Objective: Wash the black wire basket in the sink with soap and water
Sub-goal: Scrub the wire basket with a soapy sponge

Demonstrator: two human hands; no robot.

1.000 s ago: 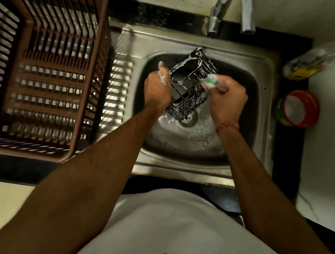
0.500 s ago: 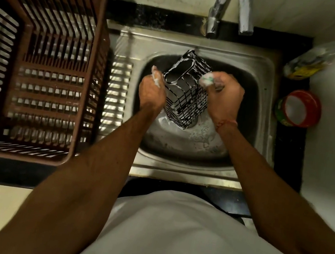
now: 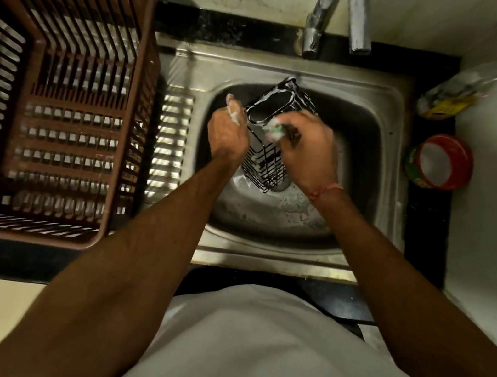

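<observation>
Clearly the wire basket (image 3: 269,138), tilted over the sink (image 3: 379,138) middle, is light, stiff and soap-slick (hold its rim): left hand (image 3: 228,133) grasps it, right hand (image 3: 309,146) clutches a sponge (image 3: 273,129).

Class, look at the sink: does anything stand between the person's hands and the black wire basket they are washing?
Nothing visible does. The left hand grips one side of the black wire basket directly, and the right hand presses a green scrubber straight against its wires, over the sink.
</observation>
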